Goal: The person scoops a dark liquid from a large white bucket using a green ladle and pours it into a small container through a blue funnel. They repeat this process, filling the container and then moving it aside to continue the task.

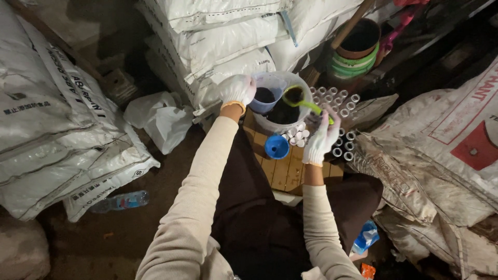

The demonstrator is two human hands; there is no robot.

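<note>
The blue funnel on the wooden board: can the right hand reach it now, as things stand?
Probably yes. The blue funnel lies uncovered just beside the right hand, with nothing between them, but that hand holds a green scoop, so it is not free.

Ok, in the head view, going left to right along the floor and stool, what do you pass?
Plastic water bottle → white plastic bag → left hand on a small tub → blue funnel → right hand holding a green scoop → blue packet.

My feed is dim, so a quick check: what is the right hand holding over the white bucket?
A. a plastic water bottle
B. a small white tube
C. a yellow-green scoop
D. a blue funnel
C: the right hand grips the handle of a yellow-green scoop, whose bowl holds dark soil above the white bucket; the blue funnel sits apart on the wooden board.
</note>
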